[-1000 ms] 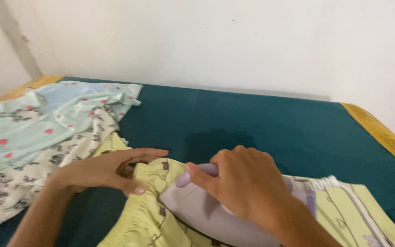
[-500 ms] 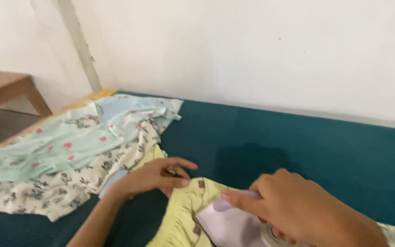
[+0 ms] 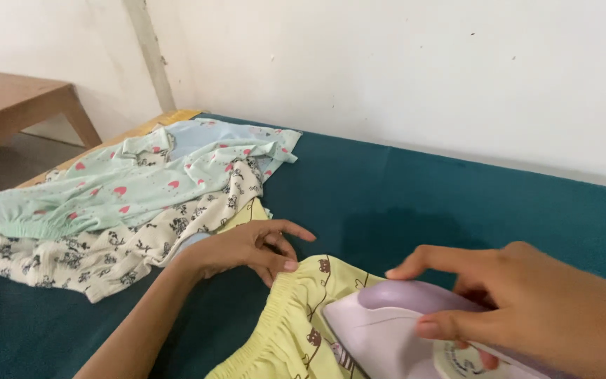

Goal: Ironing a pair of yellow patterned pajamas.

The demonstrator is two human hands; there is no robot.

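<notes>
Yellow printed shorts [image 3: 285, 330] lie at the near edge of the teal-covered surface [image 3: 415, 203], under both hands. The left hand [image 3: 247, 247] pinches the gathered waistband between thumb and fingers, pressing it down. The right hand [image 3: 527, 302] curls loosely round the handle of a pale lilac iron [image 3: 387, 330], index finger stretched forward and thumb on its side; the iron's soleplate rests on the shorts, just right of the waistband. Beyond the left hand, toward the far left corner, a heap of clothes [image 3: 120, 203] sits: mint with pink hearts, cream with dark print. A wooden table [image 3: 8, 105] stands off that corner.
</notes>
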